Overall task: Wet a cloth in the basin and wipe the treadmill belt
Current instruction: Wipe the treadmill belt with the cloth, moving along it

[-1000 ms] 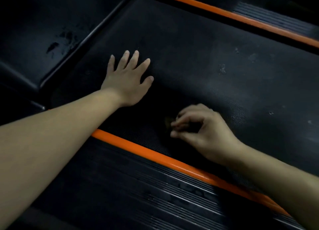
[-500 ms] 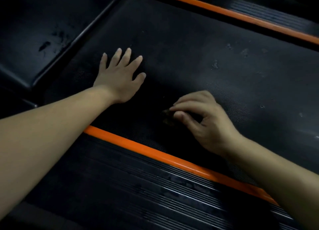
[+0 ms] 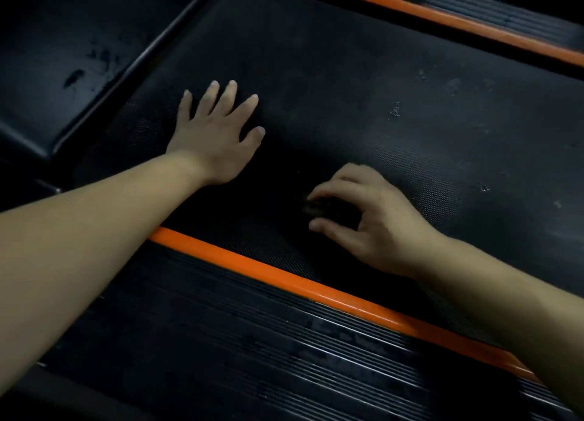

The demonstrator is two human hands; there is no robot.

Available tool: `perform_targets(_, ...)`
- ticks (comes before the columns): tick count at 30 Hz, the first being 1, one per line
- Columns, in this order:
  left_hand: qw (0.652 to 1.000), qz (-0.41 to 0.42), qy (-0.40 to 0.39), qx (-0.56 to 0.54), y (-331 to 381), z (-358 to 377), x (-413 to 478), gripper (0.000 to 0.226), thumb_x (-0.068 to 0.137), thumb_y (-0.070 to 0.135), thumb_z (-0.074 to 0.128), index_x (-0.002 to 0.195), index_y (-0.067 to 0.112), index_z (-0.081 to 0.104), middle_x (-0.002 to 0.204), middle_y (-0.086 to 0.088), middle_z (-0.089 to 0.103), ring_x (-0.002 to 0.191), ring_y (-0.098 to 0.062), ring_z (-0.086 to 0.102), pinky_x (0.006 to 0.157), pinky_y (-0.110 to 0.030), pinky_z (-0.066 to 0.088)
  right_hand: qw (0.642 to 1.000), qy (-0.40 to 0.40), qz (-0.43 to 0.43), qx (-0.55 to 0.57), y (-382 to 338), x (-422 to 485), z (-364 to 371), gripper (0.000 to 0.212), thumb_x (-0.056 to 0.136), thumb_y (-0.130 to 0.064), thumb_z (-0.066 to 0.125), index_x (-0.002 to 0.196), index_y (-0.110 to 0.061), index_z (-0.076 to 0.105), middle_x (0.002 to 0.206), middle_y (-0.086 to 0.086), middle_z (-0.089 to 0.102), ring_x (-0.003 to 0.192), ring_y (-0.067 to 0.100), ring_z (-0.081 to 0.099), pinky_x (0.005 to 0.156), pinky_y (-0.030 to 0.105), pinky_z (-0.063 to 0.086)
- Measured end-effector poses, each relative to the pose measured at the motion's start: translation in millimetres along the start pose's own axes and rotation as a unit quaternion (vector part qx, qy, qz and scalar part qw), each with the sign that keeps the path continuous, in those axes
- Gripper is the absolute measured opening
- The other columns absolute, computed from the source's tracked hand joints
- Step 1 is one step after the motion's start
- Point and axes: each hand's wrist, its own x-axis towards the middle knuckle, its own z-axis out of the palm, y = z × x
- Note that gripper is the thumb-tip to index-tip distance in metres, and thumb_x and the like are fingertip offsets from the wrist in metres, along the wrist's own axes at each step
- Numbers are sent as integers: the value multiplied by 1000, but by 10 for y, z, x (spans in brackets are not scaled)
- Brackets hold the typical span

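The treadmill belt (image 3: 347, 89) fills the middle of the view, a dark, finely dimpled surface running from the near right to the far left. The left hand (image 3: 211, 136) lies palm down on its left part. The fingers are straight and spread and the thumb is out to the right, so the hand presses flat and grips nothing. Its forearm reaches in from the near left, crossing over the near orange strip (image 3: 284, 275). The right hand (image 3: 373, 218) is nearer and to the right, well apart from the left hand, with its wrist coming in from the near right. Its fingers are arched and curled down towards the belt and the thumb sits below them. Between fingertips and thumb it pinches a small dark wad, apparently the cloth (image 3: 314, 208), which lies on the belt. The wad is brownish at its left edge, and the dim light hides the rest of its outline. The belt looks dusty, with pale specks (image 3: 395, 109) scattered over its right half. A ribbed side rail (image 3: 252, 341) runs along the near side of the orange strip. A second orange strip (image 3: 442, 19) borders the belt's far side, and a black cover panel (image 3: 63, 73) with dark smudges lies at the far left.
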Motion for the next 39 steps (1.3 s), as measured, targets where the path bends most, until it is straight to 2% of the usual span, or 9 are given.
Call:
perform_targets(4,1000,-2,-1,3,4,-1,-7,65,101,59,20,160,36,10,170,0,-4,155,-20,-12,123,-53,-9,998,-29,-54,7,31,-84,-59,34,85,-38,63,114,-20,68,106,-1,56,98,13,54,85,23,46)
perform_targets(8,1000,-3,-1,2,12,-19,-1,65,100,59,20,160,36,10,170,0,-4,155,-20,-12,123,-53,-9,997,61,34,-23,286,231,-102,36,82,-40,55,109,-20,67,101,2,57,96,17,53,88,38,48)
perform_targets(12,1000,-4,-4,4,33,-26,-6,65,100,59,19,160,36,10,170,0,-5,155,-19,-13,123,-53,-9,996,37,57,-57,235,169,-44,52,81,-63,53,122,-31,61,105,-2,54,101,18,50,90,34,44)
perform_targets(15,1000,-9,-9,6,37,-47,-15,66,99,60,20,160,36,10,170,0,-4,155,-19,-12,123,-54,-8,993,56,97,-45,134,118,-12,39,84,-52,61,119,-33,64,100,-5,55,98,17,53,85,39,49)
perform_targets(22,997,-62,-40,-34,344,-79,62,64,101,60,26,159,35,13,169,-12,-6,154,-32,-17,120,-60,-13,1000,21,-8,-9,223,-81,-80,34,76,-38,59,105,-23,69,99,-3,60,95,18,57,79,39,52)
perform_targets(26,997,-41,-20,-58,543,-56,152,63,102,57,27,159,32,17,169,-13,1,155,-32,-12,121,-58,-12,983,117,135,-34,645,291,-260,29,82,-45,61,101,-25,68,90,-3,57,88,18,54,79,42,52)
perform_targets(31,998,-14,0,-69,772,-71,378,62,102,55,30,159,31,20,169,-11,7,156,-30,-6,122,-57,-10,996,70,60,-1,392,-52,-154,38,79,-59,61,94,-25,68,87,-7,60,84,13,56,77,34,49)
perform_targets(34,998,-11,-5,-67,878,-48,460,63,102,57,27,159,32,19,170,-9,5,155,-30,-8,121,-58,-10,991,98,78,-35,535,26,-197,46,78,-68,56,91,-26,66,86,-9,55,84,11,52,72,35,50)
perform_targets(39,999,-10,19,-34,882,58,458,66,101,60,24,159,32,17,170,-8,3,155,-30,-9,121,-59,-8,967,160,164,-114,844,335,-295,53,84,-65,51,123,-30,59,120,-1,45,110,18,45,84,33,45)
